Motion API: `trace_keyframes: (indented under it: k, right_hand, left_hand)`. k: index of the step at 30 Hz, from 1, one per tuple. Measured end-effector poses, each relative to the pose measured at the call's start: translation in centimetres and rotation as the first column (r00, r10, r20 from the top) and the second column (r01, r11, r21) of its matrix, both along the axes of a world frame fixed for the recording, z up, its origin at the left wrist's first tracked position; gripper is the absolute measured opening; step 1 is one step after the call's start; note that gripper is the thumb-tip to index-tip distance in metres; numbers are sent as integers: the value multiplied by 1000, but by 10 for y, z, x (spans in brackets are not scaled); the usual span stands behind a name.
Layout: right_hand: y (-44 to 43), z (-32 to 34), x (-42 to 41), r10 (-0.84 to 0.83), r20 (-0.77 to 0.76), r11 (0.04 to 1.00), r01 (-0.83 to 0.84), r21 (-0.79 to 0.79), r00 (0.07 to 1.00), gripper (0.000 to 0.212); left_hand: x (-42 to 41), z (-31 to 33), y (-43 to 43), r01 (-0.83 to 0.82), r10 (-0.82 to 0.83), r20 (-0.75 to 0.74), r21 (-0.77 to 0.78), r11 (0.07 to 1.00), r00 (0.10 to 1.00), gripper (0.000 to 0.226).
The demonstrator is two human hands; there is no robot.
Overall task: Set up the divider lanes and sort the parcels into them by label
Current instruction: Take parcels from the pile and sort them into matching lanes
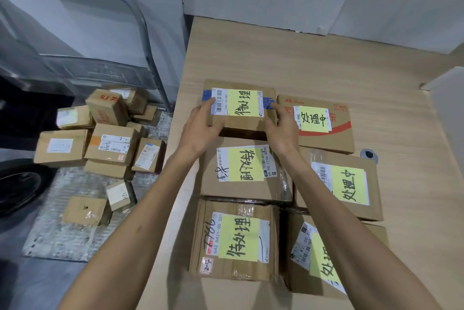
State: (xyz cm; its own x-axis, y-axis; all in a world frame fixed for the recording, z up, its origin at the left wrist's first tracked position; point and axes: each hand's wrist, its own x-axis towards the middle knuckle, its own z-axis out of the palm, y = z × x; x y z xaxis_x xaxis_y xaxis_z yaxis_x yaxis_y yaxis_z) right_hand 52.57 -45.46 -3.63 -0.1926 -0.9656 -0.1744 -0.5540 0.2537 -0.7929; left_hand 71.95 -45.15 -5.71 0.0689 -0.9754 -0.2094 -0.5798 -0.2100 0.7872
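Note:
Cardboard parcels with yellow handwritten labels lie in two columns on the wooden table (pixel 251 53). At the far end of the left column sits a parcel with blue tape (pixel 241 104). My left hand (pixel 200 126) grips its left side and my right hand (pixel 281 129) grips its right side. Behind it toward me lie a middle parcel (pixel 246 171) and a near parcel (pixel 236 239) with like labels. The right column holds a red-printed parcel (pixel 324 121), a second parcel (pixel 349 184) and a third parcel (pixel 316 257) partly behind my right forearm.
On the floor to the left, a pile of unsorted cardboard parcels (pixel 108 144) rests on bubble wrap (pixel 70 222) beside a metal hand trolley (pixel 100 33). A small dark round object (pixel 368 154) lies on the table right of the columns. Walls bound the table's far side.

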Motion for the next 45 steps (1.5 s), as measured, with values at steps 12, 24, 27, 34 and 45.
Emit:
trace_keyframes:
  k: [12, 24, 27, 34, 45]
  right_hand:
    - [66, 98, -47, -92, 115, 939, 124, -320, 989, 34]
    - [277, 186, -230, -245, 128, 849, 276, -450, 961, 39]
    - [331, 203, -284, -295, 97, 830, 305, -467, 951, 40]
    - [421, 217, -405, -417, 94, 781, 410, -471, 904, 41]
    - [467, 184, -580, -598, 45, 736, 570, -366, 800, 41]
  left_hand:
    - [-47, 109, 54, -40, 31, -37, -283, 958, 999, 61]
    - [-238, 195, 230, 151, -177, -32, -390, 908, 984, 60]
    - [-293, 209, 276, 199, -242, -68, -380, 903, 968, 61]
    - [-419, 229, 339, 332, -363, 3, -409, 850, 932, 57]
    - [-612, 191, 351, 543, -549, 82, -322, 775, 832, 55]
